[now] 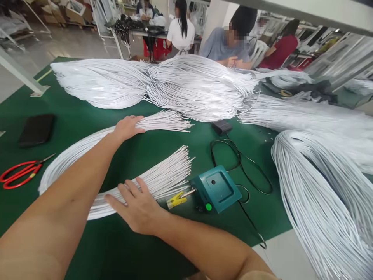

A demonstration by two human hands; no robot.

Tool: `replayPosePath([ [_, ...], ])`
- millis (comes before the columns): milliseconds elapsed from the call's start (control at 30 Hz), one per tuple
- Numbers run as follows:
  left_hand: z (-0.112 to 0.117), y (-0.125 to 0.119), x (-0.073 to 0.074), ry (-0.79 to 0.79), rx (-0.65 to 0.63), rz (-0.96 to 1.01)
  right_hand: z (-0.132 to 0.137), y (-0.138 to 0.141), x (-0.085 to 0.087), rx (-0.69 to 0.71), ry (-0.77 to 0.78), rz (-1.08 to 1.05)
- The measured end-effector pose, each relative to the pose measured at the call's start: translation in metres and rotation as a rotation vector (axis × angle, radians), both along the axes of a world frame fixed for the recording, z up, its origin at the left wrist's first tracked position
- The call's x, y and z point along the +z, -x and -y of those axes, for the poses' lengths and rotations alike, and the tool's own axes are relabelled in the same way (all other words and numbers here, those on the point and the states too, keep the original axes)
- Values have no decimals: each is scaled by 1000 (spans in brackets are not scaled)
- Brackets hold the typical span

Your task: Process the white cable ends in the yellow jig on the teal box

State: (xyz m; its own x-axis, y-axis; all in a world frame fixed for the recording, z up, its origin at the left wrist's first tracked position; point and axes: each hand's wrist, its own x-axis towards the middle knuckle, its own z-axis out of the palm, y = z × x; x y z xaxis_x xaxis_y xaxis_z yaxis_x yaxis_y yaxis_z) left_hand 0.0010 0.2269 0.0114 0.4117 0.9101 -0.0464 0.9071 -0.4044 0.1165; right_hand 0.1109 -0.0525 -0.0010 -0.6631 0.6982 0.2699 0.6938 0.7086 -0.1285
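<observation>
A bundle of thin white cables lies bent in a U on the green table, both cut ends fanned out to the right. My left hand is closed over the upper leg of the bundle, a little behind its loose ends. Around the lower leg, my right hand presses down with its fingers over the cables; their undersides are hidden. Just right of the lower ends sits a teal machine with a green button and a yellow clip at its metal tip. My left forearm covers part of the bend.
Red-handled scissors and a black case lie at left. Large white cable bundles line the back; another looped bundle hangs over the right edge. A black cord joins a pedal-like box. Several people sit beyond.
</observation>
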Motion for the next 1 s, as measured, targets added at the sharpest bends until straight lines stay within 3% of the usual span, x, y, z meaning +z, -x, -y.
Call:
replayPosePath([
  [100,6,-25,4,-91,2,-15,-6,0,-7,-40,-1,-26],
  [200,30,-19,15,-107,-28,37,-9,2,-13,-53,-10,-58],
  [300,75,22,31,34,-49,165,-10,4,-20,-61,-60,-87],
  [433,160,90,45,363,83,234,-15,6,-25,-39,-86,-124],
  [533,214,116,39,301,93,166,-17,7,-27,-31,-98,-150],
  [633,239,122,30,127,28,158,-16,5,-25,-25,-116,-140],
  [700,238,124,30,174,33,222,-13,4,-24,-39,-120,-127],
  [800,209,141,41,256,173,446,-11,3,-22,-62,-109,-104],
  [867,174,163,47,156,339,513,-10,4,-21,-80,-99,-93],
  [933,133,188,48,22,571,383,-11,6,-21,-104,-87,-92],
  [1000,90,212,41,-30,702,308,-12,6,-21,-119,-72,-99],
])
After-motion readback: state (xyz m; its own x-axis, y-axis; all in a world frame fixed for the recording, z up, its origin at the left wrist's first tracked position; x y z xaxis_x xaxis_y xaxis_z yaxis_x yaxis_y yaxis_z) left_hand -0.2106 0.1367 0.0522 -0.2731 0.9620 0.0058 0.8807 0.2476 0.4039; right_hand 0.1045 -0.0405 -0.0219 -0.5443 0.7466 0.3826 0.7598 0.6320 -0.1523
